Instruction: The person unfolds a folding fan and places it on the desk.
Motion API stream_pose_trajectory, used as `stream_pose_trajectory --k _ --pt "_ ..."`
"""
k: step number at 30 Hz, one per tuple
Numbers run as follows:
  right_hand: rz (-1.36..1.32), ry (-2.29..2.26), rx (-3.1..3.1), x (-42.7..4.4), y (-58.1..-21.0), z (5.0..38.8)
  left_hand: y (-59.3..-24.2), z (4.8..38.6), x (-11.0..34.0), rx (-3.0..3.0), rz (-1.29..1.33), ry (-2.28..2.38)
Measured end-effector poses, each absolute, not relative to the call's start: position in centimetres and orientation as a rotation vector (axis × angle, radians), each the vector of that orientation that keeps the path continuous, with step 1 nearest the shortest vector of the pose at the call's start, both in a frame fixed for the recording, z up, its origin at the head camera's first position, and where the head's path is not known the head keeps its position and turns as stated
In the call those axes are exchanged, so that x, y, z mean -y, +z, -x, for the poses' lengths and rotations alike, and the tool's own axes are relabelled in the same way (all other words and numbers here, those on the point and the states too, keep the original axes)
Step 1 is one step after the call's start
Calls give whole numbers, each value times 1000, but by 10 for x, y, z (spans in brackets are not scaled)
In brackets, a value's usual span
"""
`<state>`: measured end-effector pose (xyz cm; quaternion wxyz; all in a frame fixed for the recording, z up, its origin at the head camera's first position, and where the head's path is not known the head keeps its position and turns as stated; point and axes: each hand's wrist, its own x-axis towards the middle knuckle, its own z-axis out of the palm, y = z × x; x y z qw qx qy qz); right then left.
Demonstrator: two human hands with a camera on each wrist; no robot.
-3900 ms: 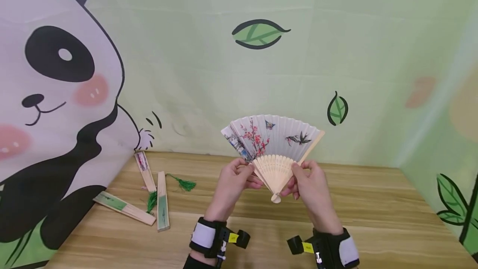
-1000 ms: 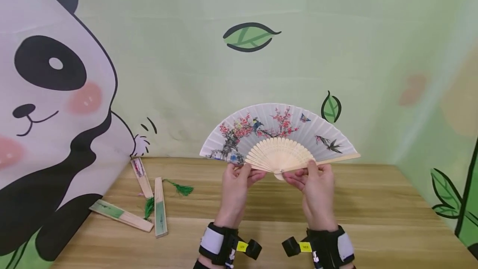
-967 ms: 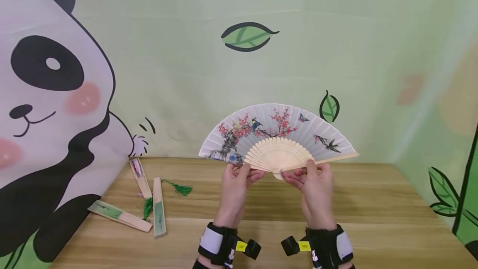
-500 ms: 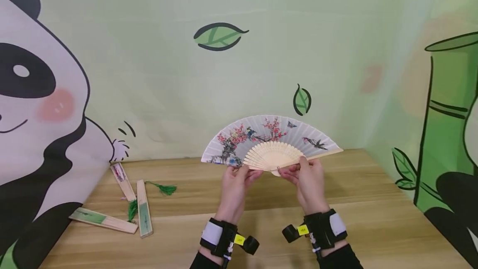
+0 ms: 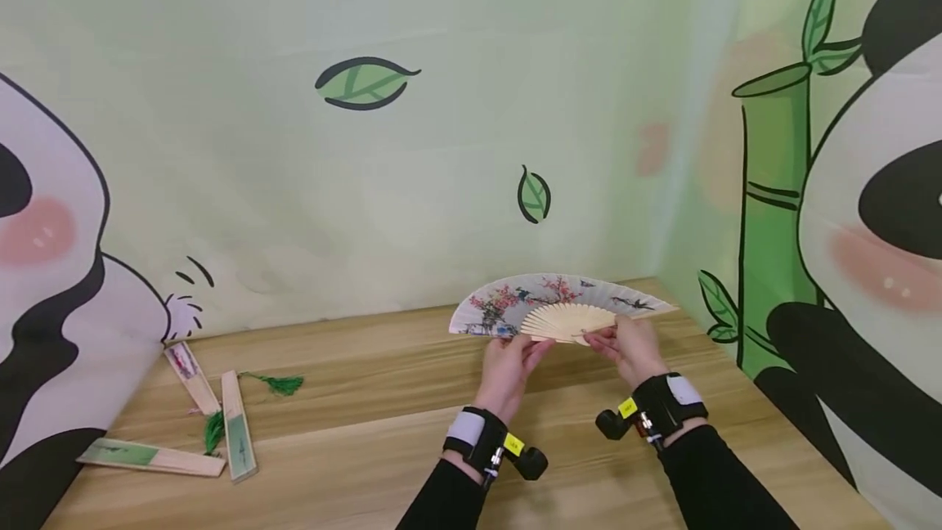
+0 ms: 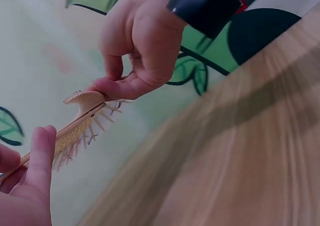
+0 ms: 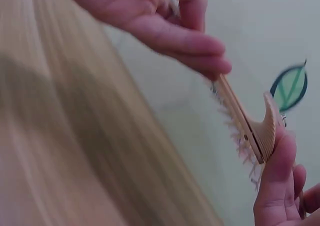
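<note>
A folding fan (image 5: 548, 301), spread wide, shows plum blossoms and birds on white cloth above pale bamboo ribs. My left hand (image 5: 510, 370) pinches its lower left edge between thumb and fingers. On the other side my right hand (image 5: 630, 348) grips the right guard stick close to the pivot. Both wrist views look at the fan from below, edge-on: the left wrist view has the ribs (image 6: 75, 131) between the two hands, and the right wrist view has the rounded rib ends (image 7: 267, 128) at the pivot. The fan is held above the table.
On the left of the wooden table (image 5: 353, 448) lie three folded fans: one with a pink print (image 5: 193, 377), an upright green one (image 5: 239, 428) and a slanted green one (image 5: 150, 457). Green tassels (image 5: 283, 384) lie near them. A printed cloth backdrop (image 5: 412, 211) stands behind.
Earlier the fan was only partly spread; it then opened to nearly a half circle. Since then both hands have carried it right and lower, and the head view has turned right.
</note>
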<state>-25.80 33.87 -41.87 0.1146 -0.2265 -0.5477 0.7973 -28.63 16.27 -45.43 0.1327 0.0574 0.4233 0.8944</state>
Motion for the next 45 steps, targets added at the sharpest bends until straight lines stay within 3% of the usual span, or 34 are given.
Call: stream_pose_trajectory --k 19,35,45 --pt "894 2253 1679 -420 -465 272 -495 308 -243 -1215 31 2483" --pt "992 2284 1704 -438 -491 276 -509 324 -243 -1233 51 2397" --pt "1050 2203 1726 -428 -484 282 -505 326 -228 -1193 32 2386"
